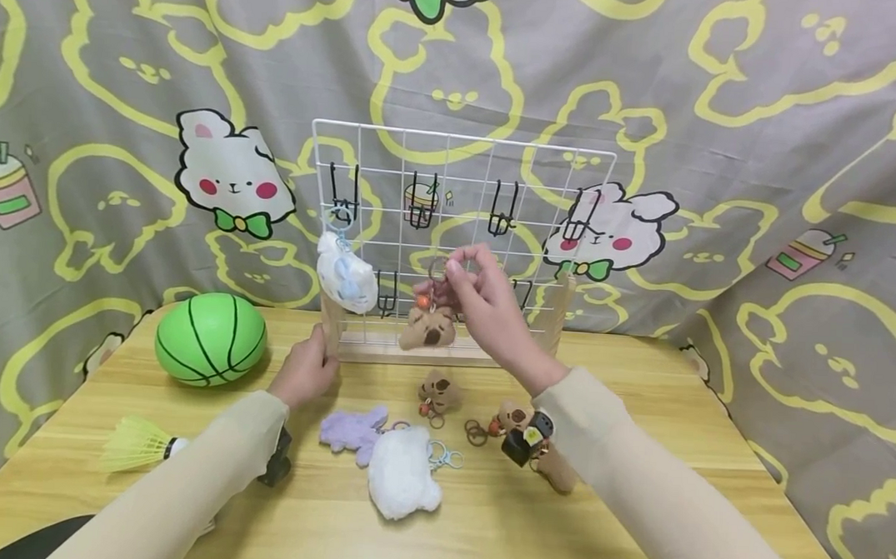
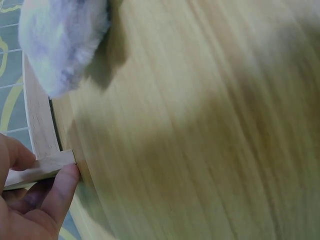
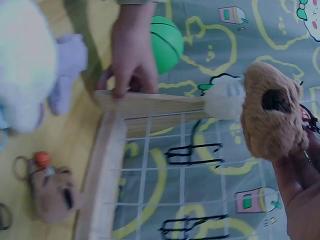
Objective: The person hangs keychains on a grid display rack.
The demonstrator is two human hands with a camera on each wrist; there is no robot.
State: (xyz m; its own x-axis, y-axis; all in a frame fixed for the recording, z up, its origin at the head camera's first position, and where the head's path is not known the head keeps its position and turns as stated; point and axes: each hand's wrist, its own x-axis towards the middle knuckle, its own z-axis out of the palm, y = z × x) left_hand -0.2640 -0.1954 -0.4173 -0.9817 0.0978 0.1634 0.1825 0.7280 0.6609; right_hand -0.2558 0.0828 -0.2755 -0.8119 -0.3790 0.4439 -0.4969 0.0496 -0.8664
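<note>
We see the right hand point(image 1: 485, 294), grip pinching a brown plush keychain point(image 1: 429, 332), dangling before the rack point(image 1: 377, 353) at its six o'clock. Left hand point(image 1: 305, 369): grip clasping the wooden frame point(image 2: 42, 167), rack's eight o'clock.

Cartoon-print curtains point(image 1: 314, 82) around a wood-grain table point(image 1: 676, 389) suggest, perhaps, a home.

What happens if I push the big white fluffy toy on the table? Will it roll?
The white plush probably won't roll far, since its shape is lumpy, not round like a ball. It'll likely squish a bit, because its fluffy body looks soft. If lifted, its blue rings would probably dangle, as they look loosely linked.
</note>
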